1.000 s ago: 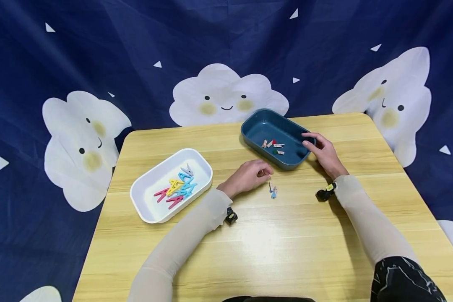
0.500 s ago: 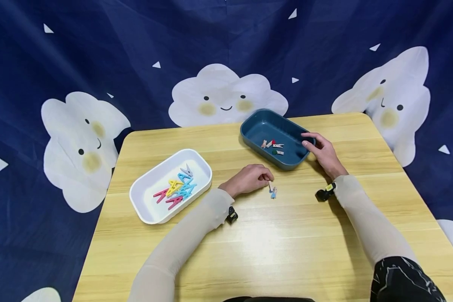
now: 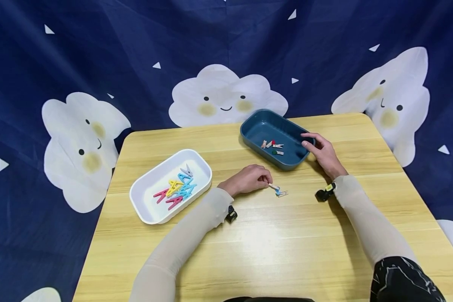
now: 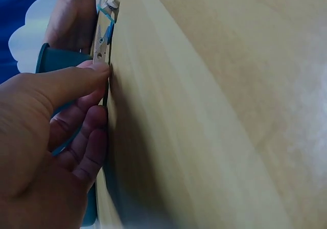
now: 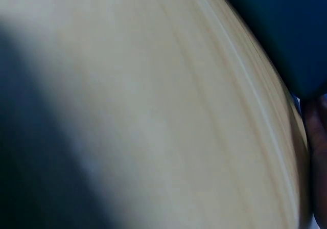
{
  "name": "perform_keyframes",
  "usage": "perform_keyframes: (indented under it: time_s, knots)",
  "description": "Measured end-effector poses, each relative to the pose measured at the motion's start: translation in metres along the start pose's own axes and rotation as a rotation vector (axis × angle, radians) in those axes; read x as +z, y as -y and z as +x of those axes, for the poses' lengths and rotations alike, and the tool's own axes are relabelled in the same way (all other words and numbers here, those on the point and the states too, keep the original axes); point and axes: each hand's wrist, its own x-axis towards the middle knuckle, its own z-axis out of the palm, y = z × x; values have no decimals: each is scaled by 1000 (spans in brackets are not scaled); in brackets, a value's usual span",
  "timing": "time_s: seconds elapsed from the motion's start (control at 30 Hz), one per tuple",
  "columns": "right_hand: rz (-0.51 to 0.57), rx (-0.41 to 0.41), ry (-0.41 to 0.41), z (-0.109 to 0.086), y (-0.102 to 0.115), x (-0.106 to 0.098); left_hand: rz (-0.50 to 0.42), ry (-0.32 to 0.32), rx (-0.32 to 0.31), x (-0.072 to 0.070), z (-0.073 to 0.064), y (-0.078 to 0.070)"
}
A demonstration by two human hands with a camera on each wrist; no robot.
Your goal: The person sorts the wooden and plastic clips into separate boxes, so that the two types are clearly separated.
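My left hand point(image 3: 249, 179) pinches one end of a small wooden clothespin point(image 3: 273, 186) between thumb and fingertips, low over the table. In the left wrist view this clothespin point(image 4: 100, 46) juts out from the thumb, with something blue by its far end. A second small clothespin point(image 3: 282, 193) lies just beyond it; I cannot tell whether they touch. My right hand point(image 3: 326, 157) holds the right end of a dark blue box point(image 3: 254, 147) by its rim. Several small clothespins point(image 3: 278, 146) lie in this box, some with red or green bits.
Left of the left hand stands a white box point(image 3: 143, 184) with several larger plastic clothespins point(image 3: 181, 188) in red, yellow, blue and grey. Both boxes stand on a wooden table point(image 3: 256, 251). A dark blue cloth point(image 3: 143, 25) with clouds hangs behind it.
My left hand has come down a little towards the table and taken hold of a small clothespin. The two clothespins on the table have turned and shifted apart. The right hand keeps its place.
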Motion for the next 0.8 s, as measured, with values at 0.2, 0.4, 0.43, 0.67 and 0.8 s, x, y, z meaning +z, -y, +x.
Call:
perform_keyframes:
  time_s: [0.2, 0.4, 0.43, 0.67, 0.8]
  knots:
    - [5, -10, -1, -1, 0, 0, -75, -11, -27, -1, -1, 1]
    - [-1, 4, -1, 1, 1, 0, -169, -62, -25, -4, -2, 0]
    - [-2, 6, -1, 1, 1, 0, -180, -71, -22, -6, -2, -1]
    - [0, 2, -3, 0, 3, 1, -269, -157, -38, -22, 2, -6]
    - [-6, -1, -9, 5, -7, 0, -301, -207, -51, -28, 4, -6]
